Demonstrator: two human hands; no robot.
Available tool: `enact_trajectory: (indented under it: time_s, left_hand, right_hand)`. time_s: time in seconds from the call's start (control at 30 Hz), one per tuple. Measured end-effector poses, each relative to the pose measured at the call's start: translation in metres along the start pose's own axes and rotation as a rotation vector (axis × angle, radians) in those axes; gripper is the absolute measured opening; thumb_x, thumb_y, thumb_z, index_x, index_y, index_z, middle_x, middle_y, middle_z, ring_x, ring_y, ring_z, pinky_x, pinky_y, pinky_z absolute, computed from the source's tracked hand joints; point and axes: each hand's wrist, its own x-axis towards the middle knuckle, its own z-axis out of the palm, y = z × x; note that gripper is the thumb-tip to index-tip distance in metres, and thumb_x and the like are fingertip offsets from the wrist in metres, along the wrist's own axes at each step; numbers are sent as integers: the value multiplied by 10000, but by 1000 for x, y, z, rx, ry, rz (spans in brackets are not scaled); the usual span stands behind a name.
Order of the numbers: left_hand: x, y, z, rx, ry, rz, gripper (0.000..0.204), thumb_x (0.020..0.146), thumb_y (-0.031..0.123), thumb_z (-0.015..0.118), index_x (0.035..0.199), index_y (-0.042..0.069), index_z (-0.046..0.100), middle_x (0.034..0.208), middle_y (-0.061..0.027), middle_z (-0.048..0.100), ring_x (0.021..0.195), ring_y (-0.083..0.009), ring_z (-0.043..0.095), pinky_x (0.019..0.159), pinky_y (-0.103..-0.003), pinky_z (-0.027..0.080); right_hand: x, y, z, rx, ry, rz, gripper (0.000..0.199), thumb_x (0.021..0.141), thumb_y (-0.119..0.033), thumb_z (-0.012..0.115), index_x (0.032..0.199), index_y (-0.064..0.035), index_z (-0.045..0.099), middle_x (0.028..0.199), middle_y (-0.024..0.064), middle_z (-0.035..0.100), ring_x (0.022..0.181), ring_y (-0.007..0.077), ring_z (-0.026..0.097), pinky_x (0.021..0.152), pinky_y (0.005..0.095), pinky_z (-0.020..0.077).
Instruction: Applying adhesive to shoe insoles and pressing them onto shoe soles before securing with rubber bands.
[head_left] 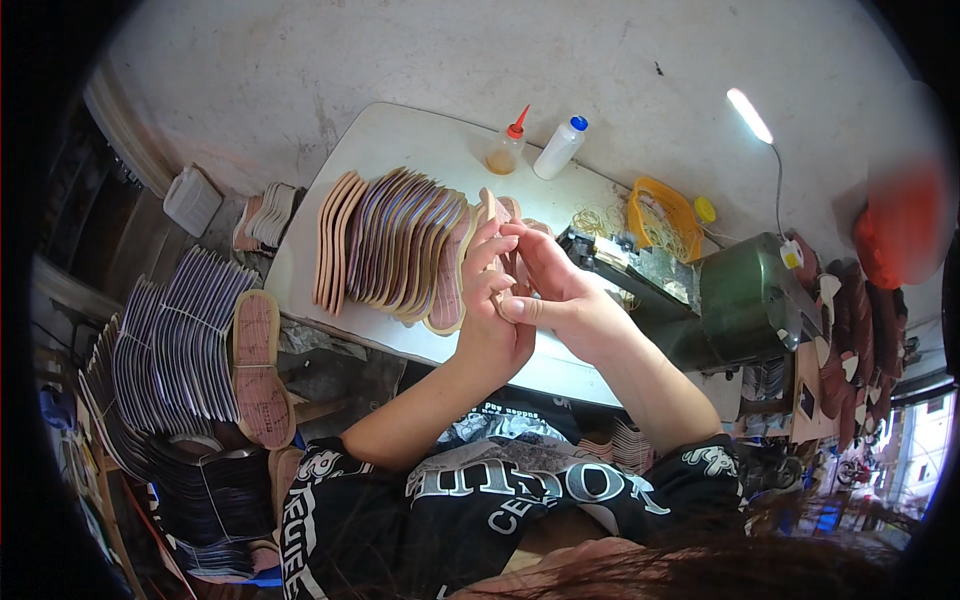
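Above the front half of the white table, my left hand (487, 300) and my right hand (556, 284) are brought together around a pinkish-tan insole (487, 204). Its narrow tip rises past my left fingers, while the rest is mostly hidden between the palms. My right thumb presses across near its lower end, and the right fingers lean against its upper part. Just left of my hands stands a long row of insoles (400, 240), packed on edge. One insole (450, 285) at the row's right end shows its pink printed face.
The white table (400, 130) carries a red-tipped glue bottle (506, 150), a white bottle with a blue cap (561, 147) and a yellow basket (665, 222) of rubber bands. A dark green sewing-type machine (750, 300) stands right, under a lit lamp (750, 115). Tied insole stacks (180, 340) rise at left.
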Motion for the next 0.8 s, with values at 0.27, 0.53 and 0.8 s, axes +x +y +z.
enact_trajectory:
  time_s: [0.27,0.53,0.8]
  left_hand:
    - [6,-23,-30,79,189,-14,441,890,44,566,1176,113,237,1301,-233,357,1294,-399,342,1073,-554,278]
    - [9,-5,-48,-53,167,-179,531,837,-72,527,1229,90,208,1336,-225,325,1343,-405,289,1105,-534,231]
    - [18,-9,-65,-380,-20,-274,578,875,-26,569,1303,118,210,1370,-206,348,1351,-340,310,1097,-464,279]
  right_hand:
    - [-27,-11,-41,431,-194,-399,792,908,-538,503,1479,-72,214,1550,145,174,1430,262,166,1136,430,190]
    - [-75,-5,-61,623,-36,-397,152,974,-225,511,944,-76,524,726,-35,437,583,55,423,820,339,449]
    - [-142,38,-88,356,656,-284,193,948,-106,533,771,-30,542,573,-13,475,426,44,360,498,219,335]
